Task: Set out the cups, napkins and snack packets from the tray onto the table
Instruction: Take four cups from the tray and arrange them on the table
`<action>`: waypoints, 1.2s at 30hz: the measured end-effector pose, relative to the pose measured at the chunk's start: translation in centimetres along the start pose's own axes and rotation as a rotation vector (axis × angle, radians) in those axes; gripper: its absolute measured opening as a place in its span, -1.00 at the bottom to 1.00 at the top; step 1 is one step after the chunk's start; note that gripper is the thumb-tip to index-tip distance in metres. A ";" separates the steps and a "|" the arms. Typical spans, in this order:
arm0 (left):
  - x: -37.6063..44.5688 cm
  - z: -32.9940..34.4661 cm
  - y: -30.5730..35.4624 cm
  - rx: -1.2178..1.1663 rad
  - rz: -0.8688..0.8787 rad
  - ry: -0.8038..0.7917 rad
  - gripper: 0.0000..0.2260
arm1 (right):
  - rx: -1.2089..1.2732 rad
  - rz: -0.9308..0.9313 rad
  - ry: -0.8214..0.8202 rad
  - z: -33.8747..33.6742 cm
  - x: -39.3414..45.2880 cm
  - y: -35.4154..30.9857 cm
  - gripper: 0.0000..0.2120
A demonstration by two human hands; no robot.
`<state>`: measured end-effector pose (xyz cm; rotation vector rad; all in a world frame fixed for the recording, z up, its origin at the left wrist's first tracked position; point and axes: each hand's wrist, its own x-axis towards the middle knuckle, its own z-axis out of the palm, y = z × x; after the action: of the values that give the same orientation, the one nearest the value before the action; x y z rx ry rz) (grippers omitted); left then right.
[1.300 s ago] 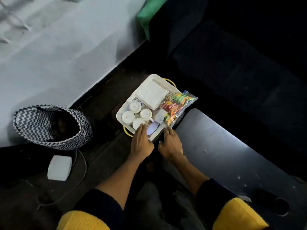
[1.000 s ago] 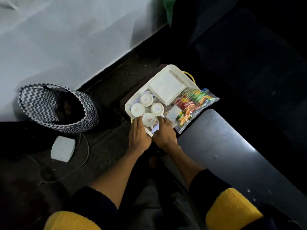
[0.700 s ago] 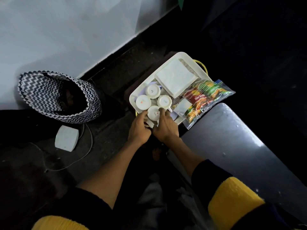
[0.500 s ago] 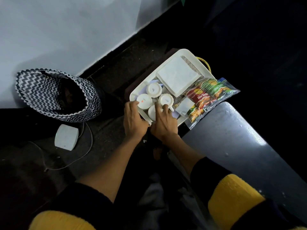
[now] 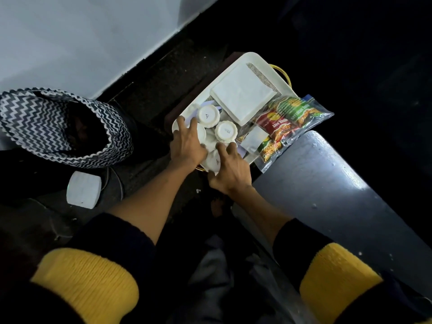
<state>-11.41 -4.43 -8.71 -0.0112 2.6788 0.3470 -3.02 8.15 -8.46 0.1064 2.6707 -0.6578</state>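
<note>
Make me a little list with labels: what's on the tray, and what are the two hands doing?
tray: white, holds everything below
cups: four, upside down, white
napkins: white stack, far end
snack packets: in a clear bag, overhanging the tray's right edge
left hand: grips a cup
right hand: grips the nearest cup
table: dark, right of the tray

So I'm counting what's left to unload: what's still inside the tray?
In the tray: a napkin stack, four upturned cups, snack packets overhanging its edge. The hands hide whatever lies beneath.

The left hand (image 5: pixel 187 146) covers most of one upturned white cup (image 5: pixel 201 134). The right hand (image 5: pixel 230 170) hides part of another (image 5: pixel 213 161). Print on the snack packets in the clear plastic bag (image 5: pixel 287 123) is mostly illegible.
</note>
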 end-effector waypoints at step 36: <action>-20.2 6.6 14.7 -1.286 -0.213 -0.992 -0.34 | 1.735 0.711 0.192 -4.6 -27.3 21.0 -0.17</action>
<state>8.71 10.45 -2.36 -0.3831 1.1470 1.4488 23.97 29.36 -3.24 1.4249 1.1661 -2.3487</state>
